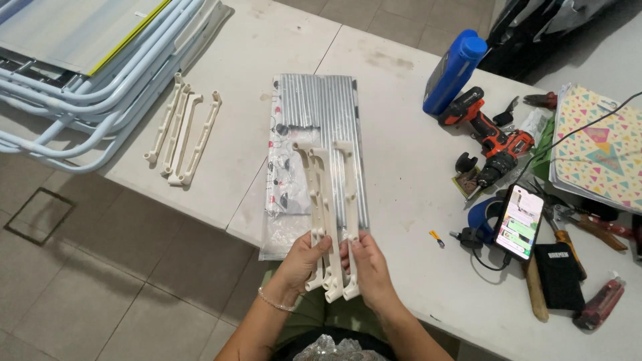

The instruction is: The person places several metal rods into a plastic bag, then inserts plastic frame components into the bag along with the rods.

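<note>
both hands (pixel 338 264) closed around cream plastic armrests (pixel 328 200).

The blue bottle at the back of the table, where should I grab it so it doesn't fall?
Take the blue bottle around its tall middle, coming from the front left where the white table is bare. It stands upright with flat sides, so a hand's grip can wrap there. The red drill lies right beside its base, so coming from that side looks awkward.

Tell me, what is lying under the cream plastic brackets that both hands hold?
Under the cream brackets lie silver metal tubes on a clear plastic bag. The tubes' near ends are covered.
</note>
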